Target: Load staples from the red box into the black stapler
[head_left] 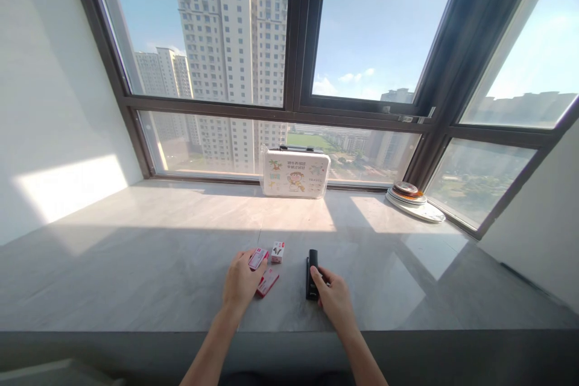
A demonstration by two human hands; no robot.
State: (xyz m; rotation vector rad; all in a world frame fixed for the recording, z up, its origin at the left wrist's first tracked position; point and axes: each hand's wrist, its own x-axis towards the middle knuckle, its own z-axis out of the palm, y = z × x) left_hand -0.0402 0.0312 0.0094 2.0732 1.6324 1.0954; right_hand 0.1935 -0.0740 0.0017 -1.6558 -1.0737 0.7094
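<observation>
My left hand [240, 283] is closed on a small red and white box [257, 259], held just above the grey stone sill [136, 253]. A second red box [268, 282] lies flat under that hand's fingers. A third small box [277, 251] stands upright just beyond them. My right hand [333, 297] rests on the near end of a black stapler [312, 273] that lies lengthwise on the sill, with fingers curled onto it.
A white plastic case [296, 174] with cartoon pictures stands against the window at the back. A stack of plates [414, 200] sits at the back right corner. White walls close both sides, and the sill's front edge runs below my wrists.
</observation>
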